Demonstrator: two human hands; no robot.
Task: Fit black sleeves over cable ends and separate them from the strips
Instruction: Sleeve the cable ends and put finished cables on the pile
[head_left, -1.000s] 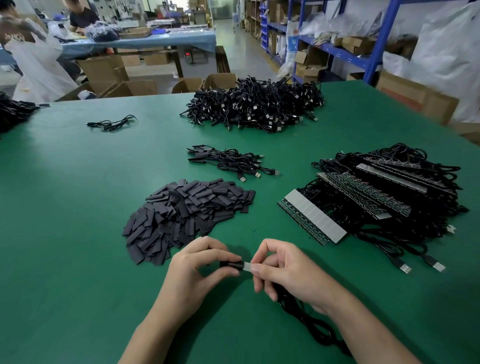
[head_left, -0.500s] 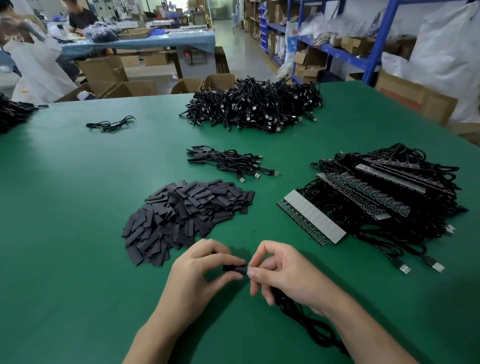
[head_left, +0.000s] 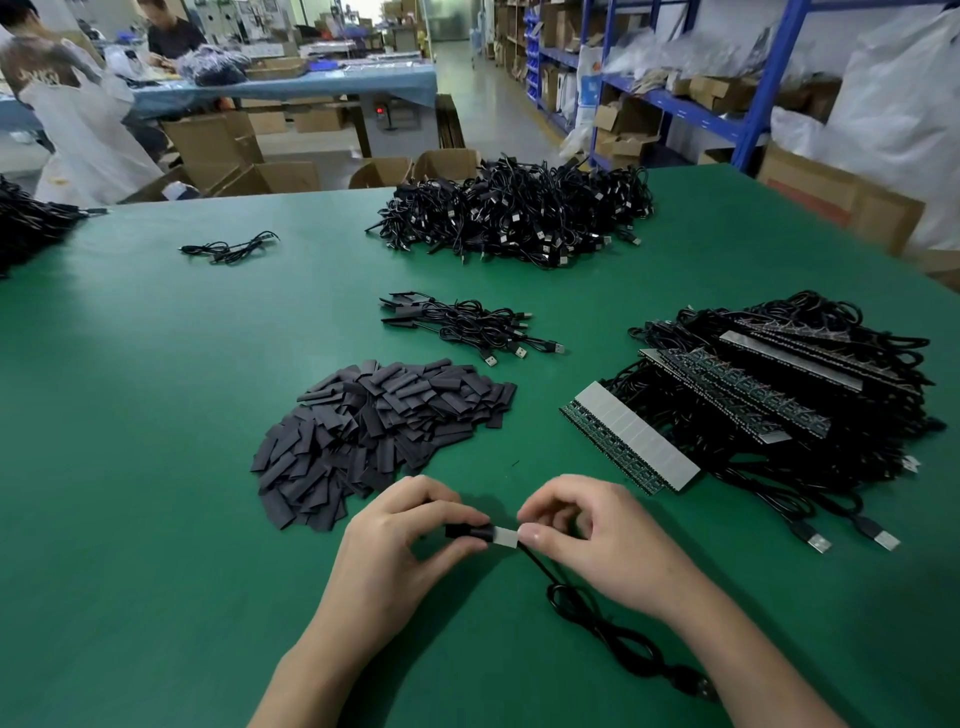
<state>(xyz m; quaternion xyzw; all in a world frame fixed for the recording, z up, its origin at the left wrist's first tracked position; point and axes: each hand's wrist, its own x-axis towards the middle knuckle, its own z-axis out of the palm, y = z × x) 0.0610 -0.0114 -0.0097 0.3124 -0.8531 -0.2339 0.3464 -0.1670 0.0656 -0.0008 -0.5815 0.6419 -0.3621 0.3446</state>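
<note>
Left hand (head_left: 397, 543) and right hand (head_left: 602, 543) pinch, close together.

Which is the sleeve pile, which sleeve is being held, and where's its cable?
sleeve pile (head_left: 384, 431): head view, middle of heap.
held sleeve (head_left: 466, 531): head view, black body.
cable (head_left: 597, 623): head view, loose coil.

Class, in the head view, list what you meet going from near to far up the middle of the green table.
Coiled cable, black sleeve pinched in the left hand, pile of loose sleeves, small cable bundle, large cable heap.
</note>
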